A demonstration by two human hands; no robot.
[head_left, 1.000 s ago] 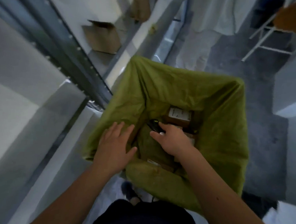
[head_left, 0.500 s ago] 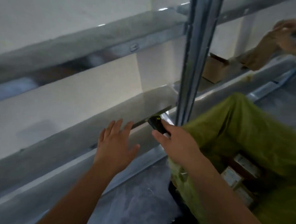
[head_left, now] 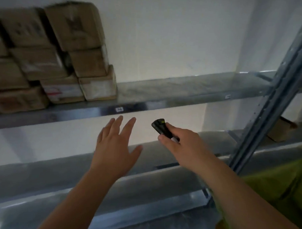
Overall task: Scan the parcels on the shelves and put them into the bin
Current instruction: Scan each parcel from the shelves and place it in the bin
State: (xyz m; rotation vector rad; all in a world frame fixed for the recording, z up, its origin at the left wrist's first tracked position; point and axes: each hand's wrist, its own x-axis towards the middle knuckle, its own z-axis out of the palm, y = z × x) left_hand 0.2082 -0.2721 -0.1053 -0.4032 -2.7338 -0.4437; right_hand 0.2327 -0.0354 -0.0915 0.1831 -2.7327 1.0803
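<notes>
The shelf (head_left: 183, 91) is shiny grey metal. On it, the boxes (head_left: 71, 45) are dull brown cardboard. Below it, the bin (head_left: 286, 182) is soft green cloth.

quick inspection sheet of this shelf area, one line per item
surface: upper metal shelf, bare to the right of the parcels.
job's things: stacked cardboard parcels at the shelf's left; black scanner; green bin at lower right.
clutter: one open box on a lower shelf beyond the upright post.
grippers: left hand open, fingers spread, touching nothing; right hand grips the scanner.
cables: nothing seen.
surroundings: white wall behind the shelving.
</notes>
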